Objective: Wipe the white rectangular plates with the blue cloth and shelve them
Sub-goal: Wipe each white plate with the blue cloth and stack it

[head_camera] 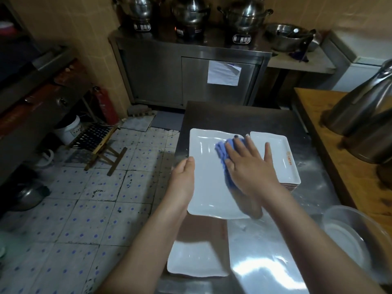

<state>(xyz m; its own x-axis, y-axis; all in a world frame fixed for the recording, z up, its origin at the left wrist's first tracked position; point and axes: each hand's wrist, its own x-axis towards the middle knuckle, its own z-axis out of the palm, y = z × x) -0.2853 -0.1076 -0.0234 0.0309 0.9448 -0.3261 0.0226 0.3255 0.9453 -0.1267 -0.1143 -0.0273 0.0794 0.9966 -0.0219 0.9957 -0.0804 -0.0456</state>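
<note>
A white rectangular plate (209,183) lies on the steel table (265,251). My right hand (249,166) lies flat with spread fingers on the blue cloth (222,153), pressing it onto the plate's right half. My left hand (184,177) holds the plate's left edge, thumb on the rim. Right of it stands a stack of white rectangular plates (282,158), partly hidden by my right hand. Another white rectangular plate (195,259) sits lower down, below the table's front left, between my forearms.
A clear plastic tub (350,236) stands at the table's right front. A wooden counter (331,132) with large steel pots (364,111) runs along the right. Beyond is a steel cabinet (191,75) with cookers. A folding stool (99,145) stands on the tiled floor at left.
</note>
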